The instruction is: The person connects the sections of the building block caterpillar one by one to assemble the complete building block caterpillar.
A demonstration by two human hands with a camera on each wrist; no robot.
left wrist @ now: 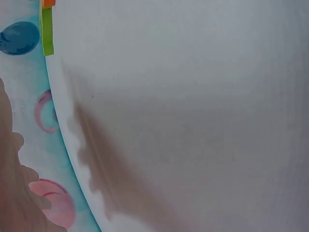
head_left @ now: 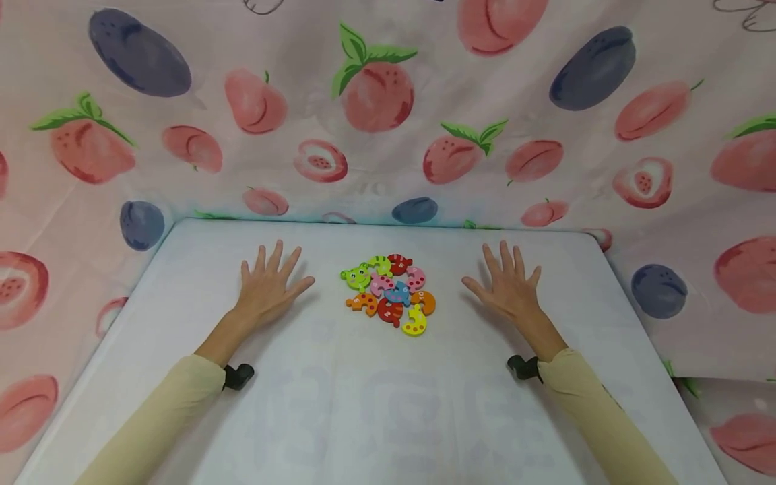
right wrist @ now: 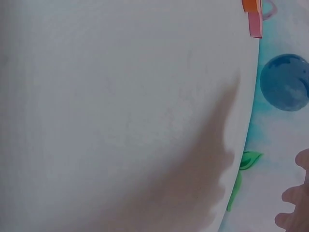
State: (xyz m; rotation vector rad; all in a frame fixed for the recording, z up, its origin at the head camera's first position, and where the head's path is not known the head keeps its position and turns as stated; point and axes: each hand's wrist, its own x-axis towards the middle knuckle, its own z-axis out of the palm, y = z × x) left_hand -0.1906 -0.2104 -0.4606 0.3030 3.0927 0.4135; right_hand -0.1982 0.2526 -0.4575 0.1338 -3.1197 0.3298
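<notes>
Colourful numbered puzzle pieces (head_left: pixel 397 294) lie bunched between the left hand (head_left: pixel 263 286) and the right hand (head_left: pixel 509 289), near both, touching neither. Each hand's fingers are spread apart. The white table (head_left: pixel 364 404) leaves broad room on the near side; its far edge, close behind the pieces, meets fruit-patterned cloth (head_left: pixel 200 101).

Yellow puzzle piece (head_left: pixel 415 327): orange-red spots. Animal-head piece (head_left: pixel 358 277): green. Bench (head_left: pixel 291 417): white. Backdrop cloth (head_left: pixel 388 155): pale pink, peach print. Sleeves (head_left: pixel 170 404): beige.
</notes>
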